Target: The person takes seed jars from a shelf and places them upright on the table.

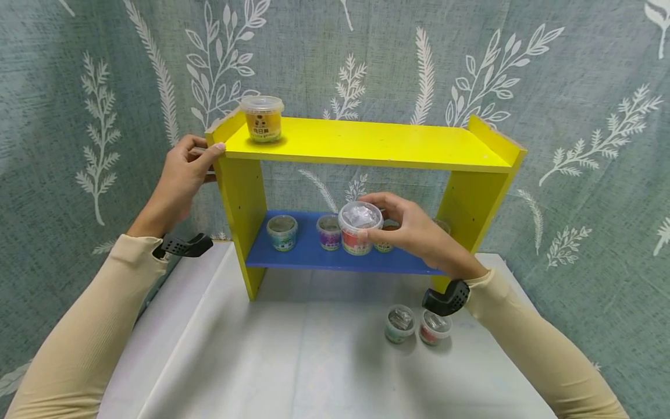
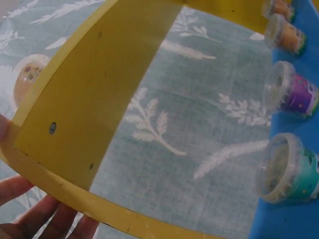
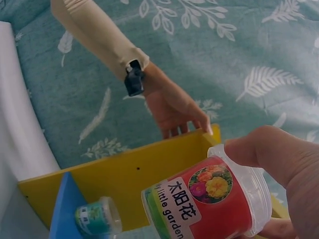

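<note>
While my right hand pinches the red-labelled tub over the blue shelf's front edge, placing is underway.
My left hand grips the yellow rack's top-left corner; next, I judge, needs a gentle lowering between neighbouring tubs.

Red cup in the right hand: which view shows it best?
Right wrist: the red cup fills the frame, flower label readable, thumb on its lid. Head view shows it smaller, mostly lid, at the blue shelf. Left wrist misses it.

one tub on top shelf; perhaps four on lower shelf; two on table.
</note>
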A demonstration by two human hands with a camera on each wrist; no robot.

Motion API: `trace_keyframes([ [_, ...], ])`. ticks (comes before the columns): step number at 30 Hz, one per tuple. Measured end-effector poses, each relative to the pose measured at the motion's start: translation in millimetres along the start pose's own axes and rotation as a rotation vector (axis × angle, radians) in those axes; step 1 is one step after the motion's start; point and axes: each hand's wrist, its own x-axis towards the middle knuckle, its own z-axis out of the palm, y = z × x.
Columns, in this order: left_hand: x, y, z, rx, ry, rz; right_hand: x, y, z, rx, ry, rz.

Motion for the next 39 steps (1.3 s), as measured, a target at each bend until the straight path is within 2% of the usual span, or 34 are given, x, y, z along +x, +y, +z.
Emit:
trace_keyframes([
  [22, -0.3, -1.2, -0.2, 0.007, 0.004, 0.011, -16, 31, 10, -0.052, -0.026, 0.064],
  [28, 0.2, -2.1, -0.5, 0.006, 0.005, 0.007, -20, 42, 15, -0.014, -0.032, 0.054],
  [39, 1.2, -1.5, -0.1, 0.024, 0.008, -0.007, -28, 58, 22, 0.021, -0.04, 0.105],
])
